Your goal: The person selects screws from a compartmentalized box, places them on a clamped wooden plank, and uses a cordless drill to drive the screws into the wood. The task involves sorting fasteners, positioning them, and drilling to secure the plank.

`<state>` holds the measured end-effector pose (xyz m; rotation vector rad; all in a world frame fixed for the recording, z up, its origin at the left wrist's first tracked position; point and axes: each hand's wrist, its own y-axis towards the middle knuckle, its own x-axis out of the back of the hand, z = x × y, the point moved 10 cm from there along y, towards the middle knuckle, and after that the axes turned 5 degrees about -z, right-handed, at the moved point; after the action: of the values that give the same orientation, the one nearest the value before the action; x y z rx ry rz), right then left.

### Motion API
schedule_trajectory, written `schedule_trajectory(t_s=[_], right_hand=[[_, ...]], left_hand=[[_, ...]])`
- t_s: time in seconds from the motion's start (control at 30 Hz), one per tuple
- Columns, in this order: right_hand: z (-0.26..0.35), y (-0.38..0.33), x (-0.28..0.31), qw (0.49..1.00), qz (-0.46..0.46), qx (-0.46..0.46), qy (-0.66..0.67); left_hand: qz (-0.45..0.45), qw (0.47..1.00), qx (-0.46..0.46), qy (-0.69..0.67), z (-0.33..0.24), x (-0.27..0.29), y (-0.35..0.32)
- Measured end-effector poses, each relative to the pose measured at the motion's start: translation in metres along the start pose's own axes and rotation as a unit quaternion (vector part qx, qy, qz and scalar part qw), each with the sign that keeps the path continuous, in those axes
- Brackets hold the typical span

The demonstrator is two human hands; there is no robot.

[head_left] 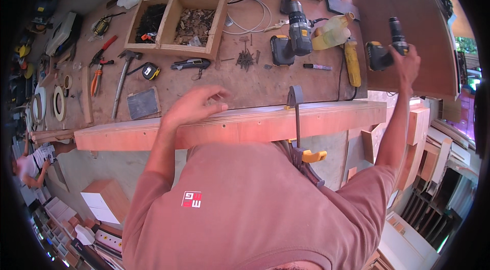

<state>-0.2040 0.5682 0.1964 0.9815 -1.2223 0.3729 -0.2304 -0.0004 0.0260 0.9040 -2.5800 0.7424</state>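
My right hand [407, 65] is closed round a black and yellow cordless drill [398, 40], held out at the far right in front of a brown wooden panel. My left hand [196, 105] rests over the plywood board [250, 125] along the bench's near edge, its loosely bent fingers apart and nothing in them. A bar clamp [298, 122] with a yellow trigger grips this board right of the middle. Another cordless drill [293, 32] stands on the bench beyond the clamp. A small pile of screws [246, 59] lies beyond my left hand.
A two-part wooden box [217, 27] holds debris at the back. Nearby lie a tape measure [150, 71], a utility knife [190, 64], a hammer [122, 78] and pliers [95, 82]. Plastic bottles [334, 32] and a yellow power tool [352, 63] sit right. Another person [38, 161] is far left.
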Motion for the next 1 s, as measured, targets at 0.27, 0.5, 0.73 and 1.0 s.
schedule_trajectory(t_s=[0.27, 0.5, 0.73, 1.0], right_hand=[[0.099, -0.049, 0.189, 0.975, -0.067, 0.021, 0.209], [0.308, -0.132, 0.179, 0.794, 0.175, 0.141, 0.565], [0.421, -0.195, 0.082, 0.531, 0.515, 0.157, 0.655], [0.383, -0.246, -0.194, 0.804, 0.386, 0.441, 0.101]], left_hand=[[-0.191, 0.944, -0.249, -0.102, -0.137, 0.048, 0.010], [-0.435, 0.791, -0.429, 0.024, -0.226, 0.069, -0.028], [-0.503, 0.804, -0.258, -0.185, -0.104, 0.110, -0.088], [-0.324, 0.835, -0.186, -0.403, -0.044, 0.095, -0.107]])
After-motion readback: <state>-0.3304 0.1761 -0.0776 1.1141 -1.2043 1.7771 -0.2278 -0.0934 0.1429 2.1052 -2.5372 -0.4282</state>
